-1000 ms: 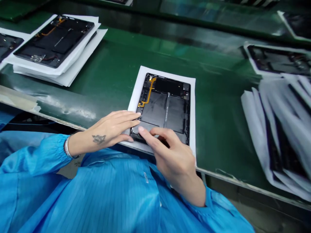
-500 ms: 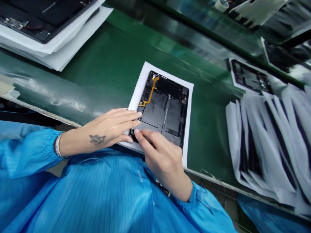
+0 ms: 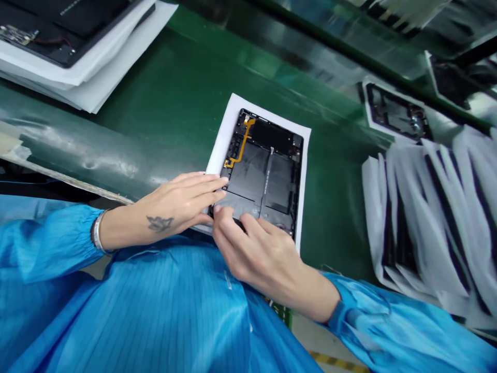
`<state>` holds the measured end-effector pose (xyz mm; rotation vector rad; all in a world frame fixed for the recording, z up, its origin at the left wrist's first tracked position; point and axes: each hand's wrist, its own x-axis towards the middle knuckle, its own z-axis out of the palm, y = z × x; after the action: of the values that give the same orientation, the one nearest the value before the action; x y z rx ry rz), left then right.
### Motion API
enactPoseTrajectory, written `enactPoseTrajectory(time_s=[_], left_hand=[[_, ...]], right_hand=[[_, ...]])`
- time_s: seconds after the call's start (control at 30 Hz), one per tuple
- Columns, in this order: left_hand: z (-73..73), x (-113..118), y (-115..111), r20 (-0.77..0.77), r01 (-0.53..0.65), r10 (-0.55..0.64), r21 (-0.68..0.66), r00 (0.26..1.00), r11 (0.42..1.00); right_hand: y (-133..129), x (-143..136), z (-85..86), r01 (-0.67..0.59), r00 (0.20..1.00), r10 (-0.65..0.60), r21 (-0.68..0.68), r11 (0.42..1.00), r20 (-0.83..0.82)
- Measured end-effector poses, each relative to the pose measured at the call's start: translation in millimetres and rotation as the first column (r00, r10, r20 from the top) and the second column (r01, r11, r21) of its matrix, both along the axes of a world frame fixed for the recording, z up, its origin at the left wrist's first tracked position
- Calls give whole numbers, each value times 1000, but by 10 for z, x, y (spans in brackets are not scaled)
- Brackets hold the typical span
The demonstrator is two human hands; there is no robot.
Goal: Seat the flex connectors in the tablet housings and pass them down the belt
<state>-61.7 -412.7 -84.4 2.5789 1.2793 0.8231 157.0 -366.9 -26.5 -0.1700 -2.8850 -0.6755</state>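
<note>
Both hands rest on the near end of an opened black tablet with its back cover off: the left hand point(image 3: 182, 204) lies flat, fingers together and stretched out, pressing the tablet's near left corner and the sheet beneath it; the right hand point(image 3: 256, 248) is curled, its fingertips point(image 3: 218, 210) pushed down on the near edge just beside the left fingers, gripping nothing

Beyond and around the hands spreads the glossy dark green worktop point(image 3: 163, 109). Well to the right of the right hand lies a fanned, blurred heap of white sheets with black tablets between them point(image 3: 430, 207). Far off past the left hand sits a stack of white foam sheets carrying another open black tablet point(image 3: 73, 52)

Under the hands lies the white rectangular foam sheet point(image 3: 305, 171), and on it the opened black tablet point(image 3: 264, 171), reaching away from the fingertips. Two flat dark grey battery cells point(image 3: 248, 176) fill its middle, and a thin orange flex cable point(image 3: 241, 147) runs along its left side, just beyond the left fingers
</note>
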Motion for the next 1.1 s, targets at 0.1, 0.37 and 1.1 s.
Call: enactPoseTrajectory(time_s=[0.1, 0.37, 1.1], left_hand=[[9, 5, 5, 1, -7, 7, 23, 1000, 1000], [18, 36, 23, 4, -10, 10, 67, 1000, 998], [127, -5, -143, -116, 38, -13, 221, 993, 974]], right_hand=[[16, -3, 14, 1, 1000, -1, -9, 1000, 24], [-17, -14, 64, 8, 998, -7, -25, 1000, 66], [-253, 272, -429, -220, 685, -318, -602, 768, -656]])
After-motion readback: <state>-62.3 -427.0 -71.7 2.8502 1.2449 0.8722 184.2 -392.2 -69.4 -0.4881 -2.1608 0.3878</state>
